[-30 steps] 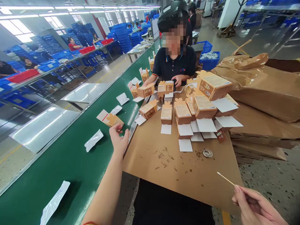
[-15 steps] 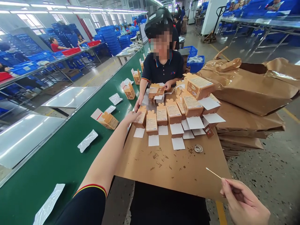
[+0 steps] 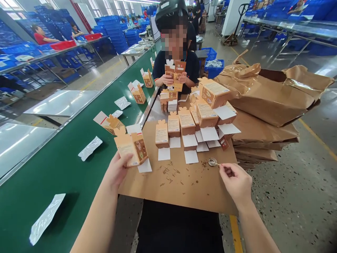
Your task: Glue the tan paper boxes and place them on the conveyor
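Observation:
My left hand (image 3: pixel 118 169) is closed around a small printed cardboard box (image 3: pixel 129 149), tilted, with its flaps standing open at both ends. Pinched in my right hand (image 3: pixel 235 179) is a cotton swab (image 3: pixel 217 163), its tip at a small round metal dish (image 3: pixel 212 162) on the brown cardboard sheet (image 3: pixel 184 196). What lies in the dish is too small to make out. Dark specks and smears mark the sheet beside it. More boxes of the same kind (image 3: pixel 187 121) stand stacked at the back of the sheet, white flaps hanging toward me.
A green conveyor belt (image 3: pixel 60 165) runs along my left, carrying silvery packets (image 3: pixel 90 148) and open boxes (image 3: pixel 137 93). Across the table a co-worker (image 3: pixel 155 66) holds a flattened carton (image 3: pixel 176 75). Large brown paper bundles (image 3: pixel 268 102) are piled at the right.
My left hand has taken a box from the stack's left end and drawn it toward me. My right hand has carried the swab forward and left to the dish. The co-worker has raised a carton.

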{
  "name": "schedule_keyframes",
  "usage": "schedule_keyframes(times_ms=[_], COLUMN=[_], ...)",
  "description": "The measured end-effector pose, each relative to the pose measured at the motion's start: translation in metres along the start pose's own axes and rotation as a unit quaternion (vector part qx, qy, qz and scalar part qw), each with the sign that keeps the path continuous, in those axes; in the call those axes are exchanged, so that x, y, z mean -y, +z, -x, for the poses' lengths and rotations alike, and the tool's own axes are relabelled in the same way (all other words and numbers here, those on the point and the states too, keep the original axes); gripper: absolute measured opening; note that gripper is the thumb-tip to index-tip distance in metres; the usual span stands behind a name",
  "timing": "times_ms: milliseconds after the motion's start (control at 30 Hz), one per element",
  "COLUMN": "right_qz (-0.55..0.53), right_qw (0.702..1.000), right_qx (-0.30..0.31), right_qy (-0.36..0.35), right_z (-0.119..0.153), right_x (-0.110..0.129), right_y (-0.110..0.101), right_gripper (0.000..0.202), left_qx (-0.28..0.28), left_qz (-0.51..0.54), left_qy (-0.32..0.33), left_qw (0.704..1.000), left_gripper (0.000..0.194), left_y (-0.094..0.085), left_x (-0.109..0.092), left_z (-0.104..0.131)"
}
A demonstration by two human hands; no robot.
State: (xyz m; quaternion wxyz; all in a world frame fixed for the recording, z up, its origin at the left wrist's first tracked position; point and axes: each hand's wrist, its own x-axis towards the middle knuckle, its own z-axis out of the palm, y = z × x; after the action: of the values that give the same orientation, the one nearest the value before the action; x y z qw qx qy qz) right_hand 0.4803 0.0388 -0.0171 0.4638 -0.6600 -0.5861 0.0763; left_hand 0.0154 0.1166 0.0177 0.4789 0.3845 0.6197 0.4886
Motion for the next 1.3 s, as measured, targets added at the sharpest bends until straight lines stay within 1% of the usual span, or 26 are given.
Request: schedule_keyframes(times_ms=[33, 100, 167, 267, 333, 367, 400, 467, 533, 600, 700, 767, 833, 933, 1033, 1100, 1200, 1300], right_qz=[0.003, 0.007, 0.005, -0.017, -0.056, -0.083, -0.112, -0.174, -0.222, -0.248, -0.258, -0.259, -0.259, -0.254, -0.249, -0.247, -0.245, -0.246], right_qw=[1.000, 1.000, 1.000, 1.000, 0.998, 0.996, 0.993, 0.982, 0.967, 0.956, 0.948, 0.947, 0.946, 0.947, 0.952, 0.956, 0.961, 0.962], right_qx=[0.012, 0.026, 0.023, -0.013, -0.025, -0.015, 0.005, 0.066, 0.122, 0.155, 0.184, 0.192, 0.196, 0.195, 0.178, 0.159, 0.132, 0.113], right_qy=[-0.003, -0.006, -0.006, -0.003, 0.003, 0.010, 0.019, 0.036, 0.030, 0.009, -0.008, -0.009, -0.010, -0.010, -0.004, 0.002, 0.011, 0.022], right_z=[-0.003, -0.006, -0.006, 0.003, 0.016, 0.025, 0.033, 0.051, 0.066, 0.076, 0.084, 0.087, 0.088, 0.088, 0.086, 0.085, 0.084, 0.085], right_x=[-0.002, -0.005, -0.005, 0.002, 0.015, 0.023, 0.033, 0.055, 0.074, 0.088, 0.095, 0.094, 0.092, 0.090, 0.088, 0.085, 0.076, 0.068], right_y=[0.005, 0.011, 0.011, 0.005, 0.004, 0.007, 0.013, 0.032, 0.059, 0.087, 0.118, 0.130, 0.136, 0.137, 0.131, 0.123, 0.105, 0.086], right_gripper=[0.041, 0.045, 0.046, 0.041, 0.036, 0.034, 0.033, 0.033, 0.029, 0.024, 0.024, 0.024, 0.024, 0.024, 0.023, 0.022, 0.022, 0.021], left_qx=[0.019, 0.057, 0.075, 0.067, 0.060, 0.060, 0.062, 0.068, 0.074, 0.075, 0.078, 0.081, 0.081, 0.086, 0.086, 0.082, 0.076, 0.045], left_qz=[0.001, 0.009, 0.023, 0.032, 0.032, 0.031, 0.031, 0.030, 0.026, 0.024, 0.018, 0.015, 0.012, 0.008, 0.004, 0.000, -0.030, -0.084], left_qy=[-0.011, -0.039, -0.056, -0.054, -0.056, -0.061, -0.068, -0.074, -0.066, -0.045, -0.014, -0.007, -0.001, 0.008, 0.012, 0.016, 0.030, 0.045], left_qw=[1.000, 0.998, 0.995, 0.996, 0.996, 0.996, 0.995, 0.995, 0.995, 0.996, 0.997, 0.997, 0.997, 0.996, 0.996, 0.997, 0.996, 0.994], left_gripper=[0.090, 0.093, 0.091, 0.088, 0.089, 0.090, 0.092, 0.094, 0.092, 0.089, 0.084, 0.083, 0.083, 0.083, 0.085, 0.087, 0.088, 0.086], left_y=[0.003, 0.017, 0.035, 0.054, 0.057, 0.057, 0.056, 0.054, 0.054, 0.055, 0.057, 0.057, 0.057, 0.056, 0.056, 0.056, 0.057, 0.059], left_x=[0.006, 0.018, 0.029, 0.041, 0.046, 0.048, 0.049, 0.051, 0.052, 0.053, 0.057, 0.059, 0.061, 0.063, 0.064, 0.066, 0.070, 0.072], left_z=[0.015, 0.039, 0.050, 0.049, 0.043, 0.041, 0.040, 0.039, 0.041, 0.044, 0.047, 0.048, 0.048, 0.048, 0.050, 0.053, 0.062, 0.072])
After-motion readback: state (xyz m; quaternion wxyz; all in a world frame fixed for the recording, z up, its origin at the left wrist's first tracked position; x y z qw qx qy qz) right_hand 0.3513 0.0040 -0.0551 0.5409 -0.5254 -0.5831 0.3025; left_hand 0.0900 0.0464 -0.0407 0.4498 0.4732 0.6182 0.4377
